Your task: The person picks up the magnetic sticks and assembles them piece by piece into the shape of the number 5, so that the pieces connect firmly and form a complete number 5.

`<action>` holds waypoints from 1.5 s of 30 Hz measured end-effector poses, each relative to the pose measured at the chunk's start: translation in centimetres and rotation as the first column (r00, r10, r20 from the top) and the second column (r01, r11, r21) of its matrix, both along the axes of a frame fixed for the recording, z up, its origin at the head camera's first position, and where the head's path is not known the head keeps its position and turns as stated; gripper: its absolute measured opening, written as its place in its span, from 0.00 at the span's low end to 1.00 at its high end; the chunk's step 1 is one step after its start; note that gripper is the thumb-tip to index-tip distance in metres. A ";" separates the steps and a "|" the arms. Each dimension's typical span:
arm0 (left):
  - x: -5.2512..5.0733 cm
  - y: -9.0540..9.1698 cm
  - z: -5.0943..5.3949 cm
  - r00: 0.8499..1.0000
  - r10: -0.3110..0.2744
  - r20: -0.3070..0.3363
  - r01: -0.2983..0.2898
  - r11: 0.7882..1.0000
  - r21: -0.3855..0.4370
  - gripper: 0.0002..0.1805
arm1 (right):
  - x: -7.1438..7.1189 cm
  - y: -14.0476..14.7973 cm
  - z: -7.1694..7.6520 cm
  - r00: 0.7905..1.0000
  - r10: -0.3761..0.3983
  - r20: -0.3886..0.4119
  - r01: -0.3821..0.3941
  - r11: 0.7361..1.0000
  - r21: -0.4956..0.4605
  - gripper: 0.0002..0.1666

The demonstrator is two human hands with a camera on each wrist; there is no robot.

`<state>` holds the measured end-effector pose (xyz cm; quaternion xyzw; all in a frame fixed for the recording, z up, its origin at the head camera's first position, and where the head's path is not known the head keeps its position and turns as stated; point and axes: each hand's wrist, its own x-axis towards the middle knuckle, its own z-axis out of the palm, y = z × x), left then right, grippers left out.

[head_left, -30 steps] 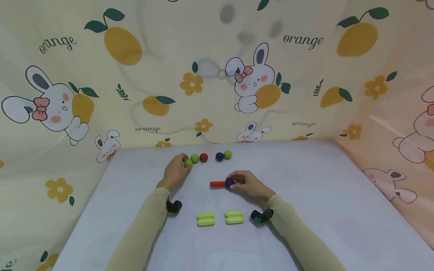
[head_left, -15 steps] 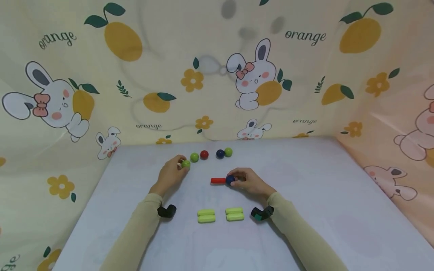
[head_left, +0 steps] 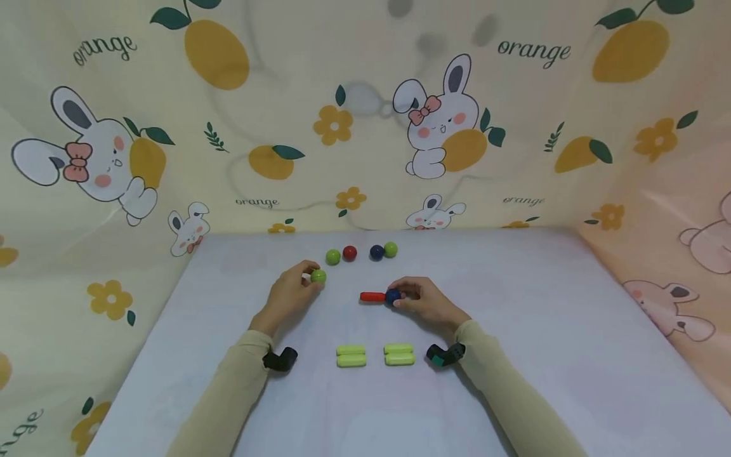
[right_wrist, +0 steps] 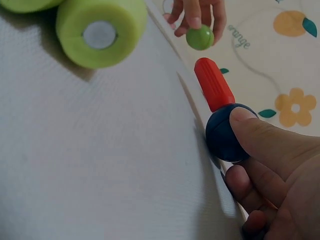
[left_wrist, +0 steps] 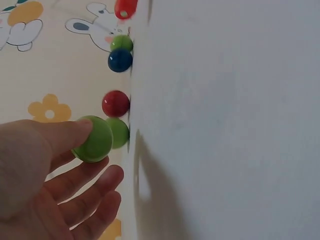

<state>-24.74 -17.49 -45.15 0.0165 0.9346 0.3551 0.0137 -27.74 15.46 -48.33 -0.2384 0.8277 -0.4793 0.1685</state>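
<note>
My left hand [head_left: 287, 297] pinches a glossy green ball [head_left: 318, 276] between thumb and fingers, held above the table in the left wrist view. A dark blue ball [head_left: 393, 297] is held by my right hand [head_left: 429, 302], the thumb [right_wrist: 245, 120] pressed on its side. From that ball a red rod [head_left: 372, 297] sticks out to the left, its free end pointing toward the green ball. Rod and ball touch and look joined. Part of the blue ball is hidden behind the right thumb and fingers.
Behind the hands, near the table's back edge, stand a second green ball [head_left: 333, 256], a red ball [head_left: 349, 253], another dark blue ball [head_left: 377, 252] and a third green ball [head_left: 391, 249]. Nearer lie two pairs of light-green rods [head_left: 351, 360] on the white table [head_left: 525, 355].
My left hand has drawn the green ball away from the row at the back, toward me. The right hand keeps its grip on the blue ball with the red rod. The head view has shifted slightly.
</note>
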 end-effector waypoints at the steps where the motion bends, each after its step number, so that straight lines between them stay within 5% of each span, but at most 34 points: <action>1: 0.1 0.2 0.1 1.000 -0.003 0.002 0.003 1.000 0.005 0.23 | 0.0 0.0 0.0 1.000 -0.005 0.001 0.005 1.000 -0.001 0.20; 7: 0.6 1.4 0.5 0.999 -0.042 0.027 0.042 0.999 0.001 0.22 | 0.1 0.0 0.2 1.000 -0.002 0.009 0.002 1.000 -0.002 0.21; 18: 1.4 4.1 0.6 0.979 -0.195 0.060 0.197 0.980 -0.030 0.20 | -0.2 -0.1 0.3 1.000 0.005 0.007 -0.005 1.000 0.001 0.21; 45: 1.1 5.2 -0.3 0.964 -0.240 0.113 0.243 0.970 -0.013 0.20 | -0.1 -0.3 0.1 1.000 0.006 0.006 -0.006 1.000 -0.026 0.24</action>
